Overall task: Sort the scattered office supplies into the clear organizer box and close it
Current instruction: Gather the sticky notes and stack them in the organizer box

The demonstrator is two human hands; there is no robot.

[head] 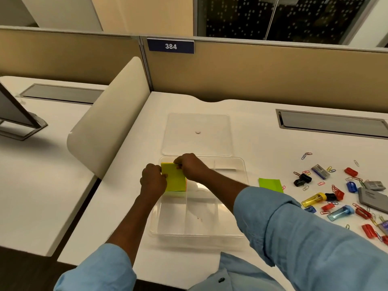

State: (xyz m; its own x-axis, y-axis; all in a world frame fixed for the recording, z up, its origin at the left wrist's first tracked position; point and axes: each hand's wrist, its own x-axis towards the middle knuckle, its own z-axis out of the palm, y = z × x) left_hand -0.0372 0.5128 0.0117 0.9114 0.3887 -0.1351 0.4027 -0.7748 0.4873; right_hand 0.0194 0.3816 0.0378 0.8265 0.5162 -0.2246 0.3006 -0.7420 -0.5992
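The clear organizer box (228,232) stands open on the white desk in front of me, split into several compartments. Both hands hold a yellow-green sticky note pad (176,181) over the box's far-left compartment. My left hand (152,180) grips its left edge, and my right hand (190,165) pinches its far edge. The clear lid (197,134) lies flat just behind the box. A second green sticky pad (270,185) lies on the desk to the right of the box.
Scattered at the right are coloured paper clips (306,155), black binder clips (302,179), red clips (351,171), staple boxes (320,171), a yellow (314,199) and a blue (340,213) plastic case and a grey box (371,198). A beige divider panel (109,122) rises at the left.
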